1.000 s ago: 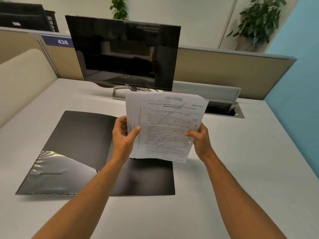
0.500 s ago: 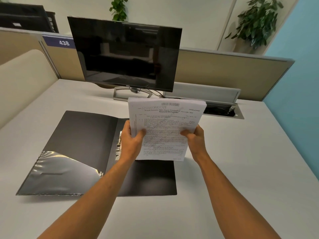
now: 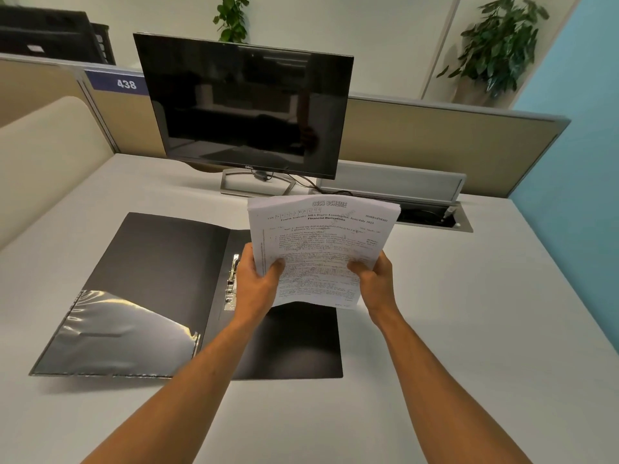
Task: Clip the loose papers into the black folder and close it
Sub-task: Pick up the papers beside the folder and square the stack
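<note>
A black folder lies open on the white desk. A shiny clear pocket covers its left flap, and a metal clip runs along the spine. Above the folder's right half I hold a stack of printed papers, tilted up toward me. My left hand grips the stack's lower left edge, thumb on the front. At the lower right edge my right hand holds it the same way. The bottom edge of the stack bows upward in the middle.
A dark monitor on a metal stand sits at the back of the desk. A cable hatch lies open behind the papers to the right. Partition panels close off the back and left. A blue wall rises on the right.
The paper stack has come lower and squared up, its edges now even. My left hand shifted onto the lower left edge, uncovering the folder's metal clip.
</note>
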The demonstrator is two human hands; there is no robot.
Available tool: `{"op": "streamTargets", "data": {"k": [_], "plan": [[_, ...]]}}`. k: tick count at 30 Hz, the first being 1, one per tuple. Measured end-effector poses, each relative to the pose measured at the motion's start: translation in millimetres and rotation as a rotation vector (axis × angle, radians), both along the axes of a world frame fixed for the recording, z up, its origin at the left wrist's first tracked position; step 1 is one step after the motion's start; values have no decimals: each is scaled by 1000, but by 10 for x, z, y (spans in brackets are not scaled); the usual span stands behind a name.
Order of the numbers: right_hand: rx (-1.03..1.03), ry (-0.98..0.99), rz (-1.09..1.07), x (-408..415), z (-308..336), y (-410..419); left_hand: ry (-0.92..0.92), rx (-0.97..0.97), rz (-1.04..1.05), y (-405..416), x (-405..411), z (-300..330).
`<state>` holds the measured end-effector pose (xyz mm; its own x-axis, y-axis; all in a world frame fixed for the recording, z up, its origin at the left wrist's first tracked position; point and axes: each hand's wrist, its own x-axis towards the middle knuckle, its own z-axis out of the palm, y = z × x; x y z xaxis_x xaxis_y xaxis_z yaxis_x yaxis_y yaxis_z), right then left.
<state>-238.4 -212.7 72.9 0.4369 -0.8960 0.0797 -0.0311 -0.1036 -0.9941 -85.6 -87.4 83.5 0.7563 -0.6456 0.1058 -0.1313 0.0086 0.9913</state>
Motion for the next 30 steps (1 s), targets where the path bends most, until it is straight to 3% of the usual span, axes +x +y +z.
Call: {"op": "streamTargets", "data": {"k": [9,13,16,22,26,30], "plan": [[-50,13,-4,12,155,-89,2,-64,12,-53,73,155],[50,-2,-168,-60,40,-73,73,-151,10,-68,55,245],[292,-123,-205,-102,-58,15,186,-213,34,-104,39,296],[576,-662,-75,-115,-80,192,423,-272,66,-192,-71,324],[558,-676,-2,-79,3,223,566,-315,75,-219,-164,318],[500,-590,-66,-69,47,190,623,-327,81,-220,-223,292]]}}
